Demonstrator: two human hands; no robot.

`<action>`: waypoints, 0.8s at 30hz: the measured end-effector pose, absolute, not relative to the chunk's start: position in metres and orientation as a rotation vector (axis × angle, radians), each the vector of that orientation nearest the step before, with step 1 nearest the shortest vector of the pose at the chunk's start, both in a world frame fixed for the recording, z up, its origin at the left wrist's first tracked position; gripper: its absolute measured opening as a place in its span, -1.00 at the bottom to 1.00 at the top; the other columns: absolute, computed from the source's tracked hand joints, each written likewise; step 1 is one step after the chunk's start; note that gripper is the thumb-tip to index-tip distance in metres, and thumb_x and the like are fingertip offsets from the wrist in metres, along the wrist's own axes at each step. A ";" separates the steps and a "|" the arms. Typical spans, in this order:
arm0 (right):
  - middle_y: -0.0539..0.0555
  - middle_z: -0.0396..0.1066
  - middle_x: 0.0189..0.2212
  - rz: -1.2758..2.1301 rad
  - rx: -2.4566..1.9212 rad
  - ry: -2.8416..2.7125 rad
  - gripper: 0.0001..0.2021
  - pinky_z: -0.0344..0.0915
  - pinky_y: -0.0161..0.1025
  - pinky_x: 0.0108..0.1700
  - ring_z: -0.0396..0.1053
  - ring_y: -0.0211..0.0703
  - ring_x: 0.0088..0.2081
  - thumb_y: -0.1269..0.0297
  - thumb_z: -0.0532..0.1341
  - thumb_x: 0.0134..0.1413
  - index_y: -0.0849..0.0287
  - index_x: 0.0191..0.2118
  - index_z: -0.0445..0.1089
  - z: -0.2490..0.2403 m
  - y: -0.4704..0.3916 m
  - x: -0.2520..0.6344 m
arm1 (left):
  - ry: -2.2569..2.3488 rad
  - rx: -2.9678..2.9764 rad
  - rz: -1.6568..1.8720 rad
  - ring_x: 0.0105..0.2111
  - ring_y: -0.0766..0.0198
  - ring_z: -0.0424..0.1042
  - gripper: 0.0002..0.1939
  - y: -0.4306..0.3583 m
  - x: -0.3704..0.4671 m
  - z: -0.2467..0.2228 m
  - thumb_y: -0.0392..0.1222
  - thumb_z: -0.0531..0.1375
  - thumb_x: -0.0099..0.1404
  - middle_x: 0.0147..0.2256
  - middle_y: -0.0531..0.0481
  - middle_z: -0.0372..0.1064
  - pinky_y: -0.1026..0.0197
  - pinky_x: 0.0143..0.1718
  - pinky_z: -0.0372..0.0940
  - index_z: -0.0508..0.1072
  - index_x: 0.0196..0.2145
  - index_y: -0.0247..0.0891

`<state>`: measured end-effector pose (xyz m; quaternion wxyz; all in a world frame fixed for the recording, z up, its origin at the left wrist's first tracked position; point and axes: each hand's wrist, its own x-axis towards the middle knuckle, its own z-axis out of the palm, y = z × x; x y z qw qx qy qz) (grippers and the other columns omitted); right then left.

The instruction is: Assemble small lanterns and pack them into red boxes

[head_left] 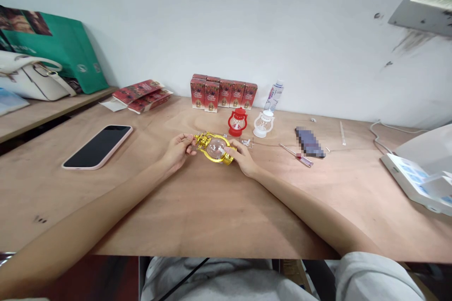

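Note:
A small gold lantern (214, 147) with a clear globe lies on its side, held just over the wooden table. My right hand (244, 157) is closed around its base, thumb on top. At the lantern's top end, my left hand (181, 149) pinches with thumb and fingers; the exact part between the fingertips is too small to make out. Behind it stand a red lantern (238, 122) and a white lantern (263, 124), both upright. Small loose white pieces (246, 142) lie beyond my right hand.
Red boxes (211, 96) stand along the wall beside a bottle (274, 96). Flat red cartons (141, 95) lie left of them. A phone (99, 147) is at the left. To the right are a screwdriver (304, 160), a dark blurred item (309, 142) and a white device (413, 181).

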<state>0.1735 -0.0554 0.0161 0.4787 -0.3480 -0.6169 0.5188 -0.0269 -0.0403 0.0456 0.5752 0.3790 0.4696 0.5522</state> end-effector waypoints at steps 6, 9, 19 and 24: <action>-0.06 0.28 -0.45 1.260 -0.859 -1.504 -0.68 0.16 -0.33 -0.35 0.20 -0.28 -0.41 -0.03 0.24 -0.09 0.13 -0.36 0.30 0.015 -0.055 0.173 | 1.071 0.846 1.299 -0.79 0.63 0.01 -0.86 -0.037 -0.030 0.045 -0.46 0.09 0.19 -0.63 0.16 0.24 0.55 -0.75 0.15 0.27 -0.50 -0.36; -0.07 0.27 -0.46 1.287 -0.849 -1.486 -0.69 0.16 -0.33 -0.36 0.20 -0.30 -0.44 -0.01 0.25 -0.10 0.13 -0.37 0.29 0.016 -0.055 0.174 | 1.065 0.856 1.297 -0.79 0.63 0.01 -0.86 -0.038 -0.029 0.045 -0.44 0.13 0.17 -0.63 0.17 0.22 0.55 -0.76 0.14 0.26 -0.52 -0.35; -0.08 0.29 -0.51 1.494 -0.794 -1.315 -0.68 0.28 -0.30 -0.42 0.26 -0.30 -0.50 0.01 0.31 -0.20 0.13 -0.40 0.31 0.019 -0.057 0.173 | 1.080 0.901 1.277 -0.79 0.61 -0.03 -0.84 -0.039 -0.027 0.045 -0.43 0.11 0.18 -0.66 0.18 0.19 0.52 -0.76 0.13 0.25 -0.53 -0.34; -0.08 0.29 -0.55 1.540 -0.779 -1.274 -0.68 0.28 -0.29 -0.48 0.24 -0.30 -0.53 0.00 0.32 -0.21 0.13 -0.43 0.31 0.021 -0.058 0.172 | 1.094 0.939 1.271 -0.80 0.59 -0.06 -0.86 -0.037 -0.029 0.043 -0.41 0.13 0.16 -0.67 0.18 0.19 0.47 -0.77 0.12 0.25 -0.53 -0.32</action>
